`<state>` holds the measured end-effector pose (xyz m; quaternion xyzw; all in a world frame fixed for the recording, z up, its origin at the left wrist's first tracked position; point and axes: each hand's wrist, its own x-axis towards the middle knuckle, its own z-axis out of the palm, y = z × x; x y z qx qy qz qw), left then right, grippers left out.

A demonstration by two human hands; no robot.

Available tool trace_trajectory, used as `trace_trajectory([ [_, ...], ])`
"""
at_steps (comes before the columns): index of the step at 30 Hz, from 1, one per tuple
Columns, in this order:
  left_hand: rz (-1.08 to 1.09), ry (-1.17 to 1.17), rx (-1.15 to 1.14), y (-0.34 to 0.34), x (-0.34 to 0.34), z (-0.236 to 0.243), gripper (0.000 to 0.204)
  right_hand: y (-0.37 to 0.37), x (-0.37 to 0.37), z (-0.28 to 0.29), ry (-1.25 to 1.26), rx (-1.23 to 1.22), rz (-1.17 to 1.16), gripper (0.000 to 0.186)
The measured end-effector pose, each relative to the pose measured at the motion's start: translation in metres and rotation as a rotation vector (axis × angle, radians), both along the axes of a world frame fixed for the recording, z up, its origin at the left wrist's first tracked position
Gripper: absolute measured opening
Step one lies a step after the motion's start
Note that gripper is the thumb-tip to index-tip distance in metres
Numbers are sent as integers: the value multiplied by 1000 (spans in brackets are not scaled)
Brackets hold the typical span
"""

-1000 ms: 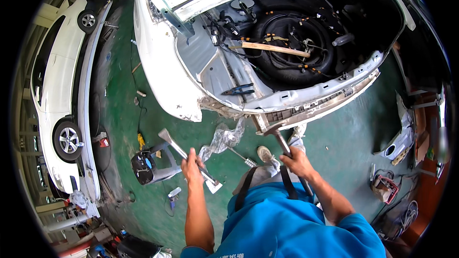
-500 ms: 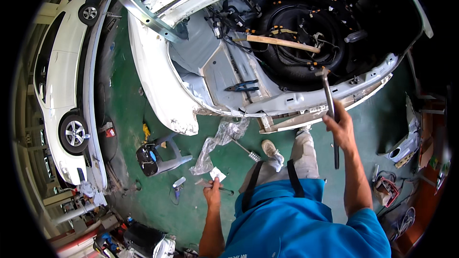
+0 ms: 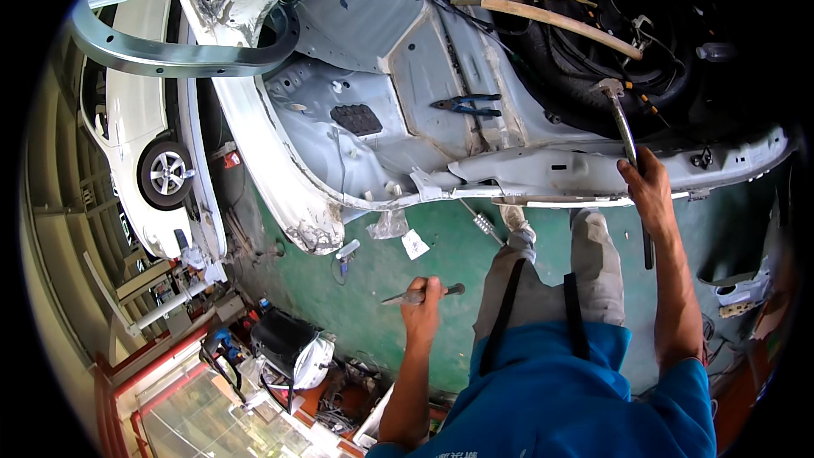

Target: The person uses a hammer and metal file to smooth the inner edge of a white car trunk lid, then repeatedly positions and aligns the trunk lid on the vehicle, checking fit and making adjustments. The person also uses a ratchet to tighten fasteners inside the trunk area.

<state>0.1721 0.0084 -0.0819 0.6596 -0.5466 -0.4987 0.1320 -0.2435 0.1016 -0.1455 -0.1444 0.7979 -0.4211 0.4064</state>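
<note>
My right hand (image 3: 651, 191) grips a hammer (image 3: 625, 125) by its long metal shaft. The hammer's head is over the dark spare-wheel well of a white car's open boot, and its handle passes down beyond the rear panel (image 3: 526, 167). Out over the green floor, my left hand (image 3: 421, 309) is closed around a chisel-like metal tool (image 3: 400, 298). Its narrow end points left and its dark end sticks out to the right. Blue-handled pliers (image 3: 466, 105) lie on the grey boot floor. A curved wooden handle (image 3: 555, 21) rests across the wheel well among loose wires.
A bent metal beam (image 3: 170, 59) juts from the car's left side. On the floor lie clear plastic (image 3: 388, 224), a white paper (image 3: 415, 244) and a coiled-spring tool (image 3: 483, 222). Another white car (image 3: 140, 119) stands at left. A black and white container (image 3: 292, 343) is at lower left.
The view has shifted and turned toward the boot's left side. My left hand has come up nearer the car with its tool. The hammer stays in my right hand, its head near the well.
</note>
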Motion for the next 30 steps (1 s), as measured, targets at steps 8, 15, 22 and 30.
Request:
trace_trajectory([
  [8,144,10,45,12,-24,11,29,6,11,42,-404,-377,108,36],
  [15,262,-67,-502,-71,-26,111,28,-42,168,82,-303,-477,270,31],
  [22,-207,-515,-790,-194,-51,185,45,-93,267,71,-247,-528,267,38],
  [30,-317,-362,-614,-225,-38,163,42,-104,268,89,-240,-844,-318,36],
])
